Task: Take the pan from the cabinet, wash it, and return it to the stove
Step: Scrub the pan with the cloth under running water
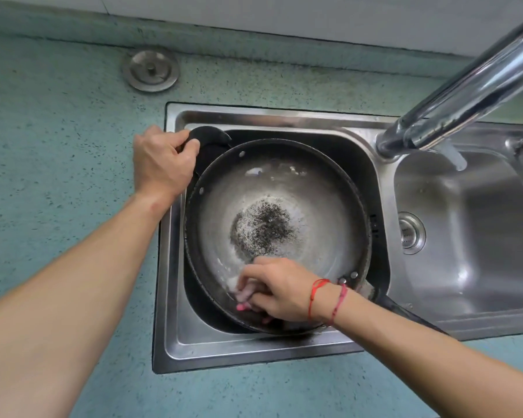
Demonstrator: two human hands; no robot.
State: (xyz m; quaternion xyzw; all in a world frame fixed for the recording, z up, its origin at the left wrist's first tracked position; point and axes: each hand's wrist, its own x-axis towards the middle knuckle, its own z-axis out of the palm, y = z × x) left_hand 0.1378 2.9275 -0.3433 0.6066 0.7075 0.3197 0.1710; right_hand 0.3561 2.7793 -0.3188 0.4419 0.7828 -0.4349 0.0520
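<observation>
Teal desk (58,176) frames a steel sink (254,354) holding the pan (284,182). Left hand (160,164) grips its black side handle (209,135); right hand (281,294) pinches a pink scrubber (244,294) inside it.

Both bare arms are stretched forward. The left arm is extended from the lower left, and the left hand (163,164) is seen from the back, knuckles up; its fingers (191,144) are curled round a black handle (207,135). The right arm is brought in from the lower right, with the wrist bent inward. The right hand (277,289) is turned palm down, and a pink pad (243,297) is pinched beneath its curled fingers. Red strings (314,292) are worn on the right wrist, behind those fingers. The two hands are set well apart.
</observation>
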